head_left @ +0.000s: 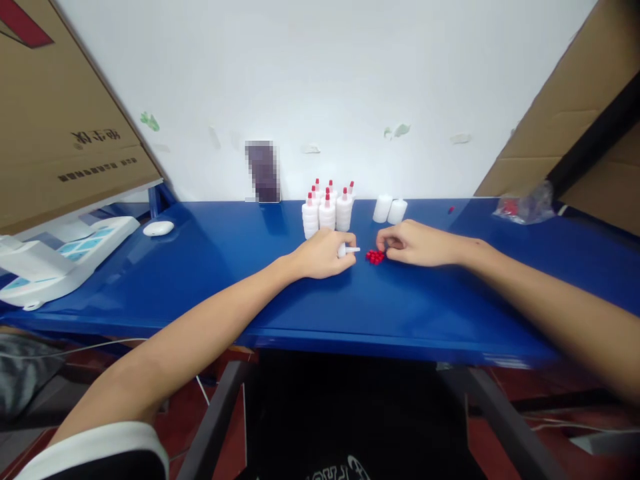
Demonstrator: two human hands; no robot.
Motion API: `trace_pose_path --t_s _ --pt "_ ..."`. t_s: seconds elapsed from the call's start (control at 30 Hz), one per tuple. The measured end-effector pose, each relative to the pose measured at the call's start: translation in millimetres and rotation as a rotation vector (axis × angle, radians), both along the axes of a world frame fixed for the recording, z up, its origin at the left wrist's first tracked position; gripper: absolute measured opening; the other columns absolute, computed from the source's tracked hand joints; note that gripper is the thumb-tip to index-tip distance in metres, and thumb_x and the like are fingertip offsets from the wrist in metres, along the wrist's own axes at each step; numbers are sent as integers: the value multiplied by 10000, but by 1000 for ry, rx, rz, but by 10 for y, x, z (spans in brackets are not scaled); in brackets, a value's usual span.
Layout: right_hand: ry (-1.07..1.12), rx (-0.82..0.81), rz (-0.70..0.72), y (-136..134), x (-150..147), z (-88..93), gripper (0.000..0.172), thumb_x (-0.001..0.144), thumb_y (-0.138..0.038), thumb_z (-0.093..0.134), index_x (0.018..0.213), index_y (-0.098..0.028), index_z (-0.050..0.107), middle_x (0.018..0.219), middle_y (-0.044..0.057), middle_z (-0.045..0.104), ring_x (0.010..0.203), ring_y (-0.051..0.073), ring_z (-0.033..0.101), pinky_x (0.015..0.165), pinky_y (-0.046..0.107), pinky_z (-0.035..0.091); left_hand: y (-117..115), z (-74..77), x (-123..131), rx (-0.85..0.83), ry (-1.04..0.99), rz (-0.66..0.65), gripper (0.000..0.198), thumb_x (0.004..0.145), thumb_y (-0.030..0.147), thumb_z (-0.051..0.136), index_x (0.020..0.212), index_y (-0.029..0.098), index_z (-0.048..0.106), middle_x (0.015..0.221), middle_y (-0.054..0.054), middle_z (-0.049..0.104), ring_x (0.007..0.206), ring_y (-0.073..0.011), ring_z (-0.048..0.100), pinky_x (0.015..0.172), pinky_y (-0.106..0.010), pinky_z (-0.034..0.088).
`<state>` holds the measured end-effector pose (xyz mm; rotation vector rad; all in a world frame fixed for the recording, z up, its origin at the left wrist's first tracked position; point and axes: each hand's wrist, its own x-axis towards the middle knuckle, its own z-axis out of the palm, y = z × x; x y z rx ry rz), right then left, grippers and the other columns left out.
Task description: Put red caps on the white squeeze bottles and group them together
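Observation:
Several white bottles (327,217) with pointed nozzles and red tips stand grouped on the blue table (225,267). Just in front of them, my left hand (325,253) is closed round a white nozzle piece (350,250) that points right and has no red tip on it; whether a bottle is joined to it is hidden by the fingers. A small pile of red caps (375,257) lies between my hands. My right hand (410,243) is at the right edge of the pile, fingers curled, and what is between its fingertips is too small to make out.
Two white bottles without nozzles (390,209) are near the wall. A clear plastic bag (525,203) with red pieces lies at the right, a single red cap (451,210) left of it. A white device (70,257) and a white oval object (159,229) are at the left.

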<state>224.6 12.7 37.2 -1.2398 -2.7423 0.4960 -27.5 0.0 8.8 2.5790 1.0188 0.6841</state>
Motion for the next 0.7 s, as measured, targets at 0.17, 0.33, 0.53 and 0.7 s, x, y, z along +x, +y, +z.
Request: trace_pose_path --t_s 0.17,0.33,0.53,0.7 --pt "12 137 45 -42 -37 4 182 894 -237 472 855 -205 647 743 23 665 649 171 565 640 322 353 -11 13 -18 84 110 -62 198 898 307 544 901 178 694 677 5 635 578 -125 531 581 -260 362" --pt "104 379 78 -230 -164 41 218 934 -256 432 892 -213 642 774 27 695 668 179 592 638 313 346 6 0 -29 90 149 -139 251 961 401 544 958 183 667 713 1 650 602 -136 554 591 -263 364" --pt "168 394 110 -422 -316 12 205 960 -362 481 912 -205 604 728 16 642 590 154 535 604 304 336 13 -10 -36 112 67 -150 214 956 367 530 985 178 625 868 -41 701 736 -169 628 676 -274 423" --pt "184 355 88 -408 -341 -6 283 994 -426 409 871 -223 563 732 35 632 615 170 525 616 327 340 -43 43 -31 131 24 -77 271 952 432 541 1087 201 579 851 -12 668 702 -163 589 641 -278 397"
